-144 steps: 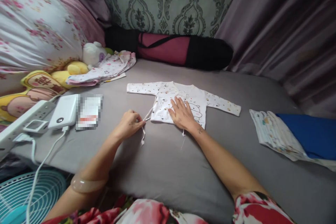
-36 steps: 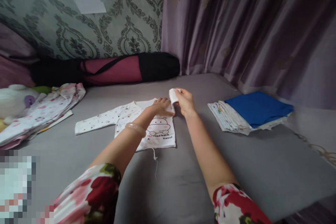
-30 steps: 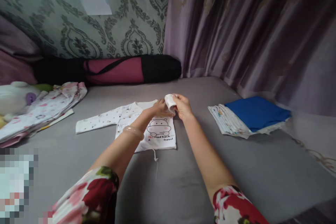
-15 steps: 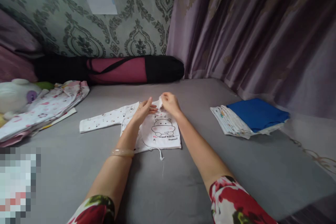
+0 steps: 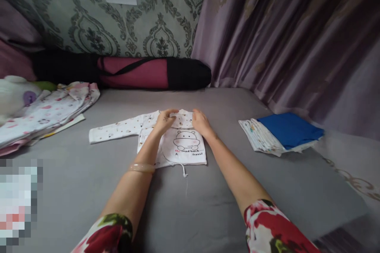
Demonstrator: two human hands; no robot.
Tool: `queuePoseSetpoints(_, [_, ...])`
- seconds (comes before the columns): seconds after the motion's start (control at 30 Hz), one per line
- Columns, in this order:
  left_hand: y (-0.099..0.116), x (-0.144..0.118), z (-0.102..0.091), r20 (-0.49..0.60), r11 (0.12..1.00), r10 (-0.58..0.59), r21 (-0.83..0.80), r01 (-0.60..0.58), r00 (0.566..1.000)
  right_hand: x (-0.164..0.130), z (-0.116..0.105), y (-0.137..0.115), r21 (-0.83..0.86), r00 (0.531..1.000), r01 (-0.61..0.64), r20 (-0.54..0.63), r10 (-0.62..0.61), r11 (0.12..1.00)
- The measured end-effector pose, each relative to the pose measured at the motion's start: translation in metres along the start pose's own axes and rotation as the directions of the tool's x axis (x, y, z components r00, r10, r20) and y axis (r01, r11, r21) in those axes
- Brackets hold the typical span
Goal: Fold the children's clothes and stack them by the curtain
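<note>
White baby shirt (image 5: 184,146) flat on grey bed (image 5: 208,205) | left hand (image 5: 165,119), right hand (image 5: 200,121) open, palms pressing collar, pinning fold | left sleeve spread, right tucked

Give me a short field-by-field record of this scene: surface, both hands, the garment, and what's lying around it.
surface: grey bed sheet
left hand: flat on the baby shirt near the neckline
right hand: resting on the shirt's upper right edge
baby shirt: white, hippo print facing up, one sleeve spread to the left, tie string hanging off the hem
right of shirt: blue cloth on a stack of folded printed cloths
left of shirt: pile of pink printed clothes, white plush toy
back: red and black rolled bag against the wall
</note>
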State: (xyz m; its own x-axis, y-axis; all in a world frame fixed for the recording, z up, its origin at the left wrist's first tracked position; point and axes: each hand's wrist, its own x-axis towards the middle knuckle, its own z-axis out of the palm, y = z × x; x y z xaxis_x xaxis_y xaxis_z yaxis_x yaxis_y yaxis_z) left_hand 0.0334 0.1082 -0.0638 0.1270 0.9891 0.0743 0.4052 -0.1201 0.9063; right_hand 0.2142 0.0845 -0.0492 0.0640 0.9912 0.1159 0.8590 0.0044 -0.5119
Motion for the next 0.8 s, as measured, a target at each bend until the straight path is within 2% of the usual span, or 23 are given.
queuePoseSetpoints(0.07, [0.000, 0.000, -0.002, -0.033, 0.998, 0.011, 0.057, -0.009, 0.999, -0.006, 0.014, -0.005, -0.118, 0.996, 0.081, 0.052, -0.075, 0.990])
queuePoseSetpoints(0.13, [0.000, 0.000, -0.004, -0.045, 0.992, 0.020, 0.129, -0.014, 0.999, -0.008, 0.023, -0.006, -0.193, 0.993, 0.097, 0.085, -0.082, 0.976])
queuePoseSetpoints(0.37, [-0.009, 0.001, -0.010, -0.002, 0.931, 0.042, 0.363, -0.038, 0.999, -0.011, 0.031, 0.003, -0.262, 0.992, 0.097, 0.101, -0.073, 0.960])
queuePoseSetpoints(0.57, [-0.021, 0.003, -0.006, -0.073, 0.910, 0.081, 0.412, -0.044, 0.994, -0.012, 0.034, 0.004, -0.265, 0.991, 0.082, 0.123, -0.051, 0.961])
queuePoseSetpoints(0.67, [-0.020, 0.002, -0.005, -0.086, 0.906, 0.053, 0.423, -0.012, 0.995, -0.009, 0.031, 0.003, -0.271, 0.989, 0.069, 0.147, -0.029, 0.960])
queuePoseSetpoints(0.8, [-0.012, 0.000, -0.013, -0.040, 0.897, -0.024, 0.440, 0.039, 0.999, -0.006, 0.024, -0.008, -0.270, 0.982, 0.082, 0.185, -0.032, 0.959])
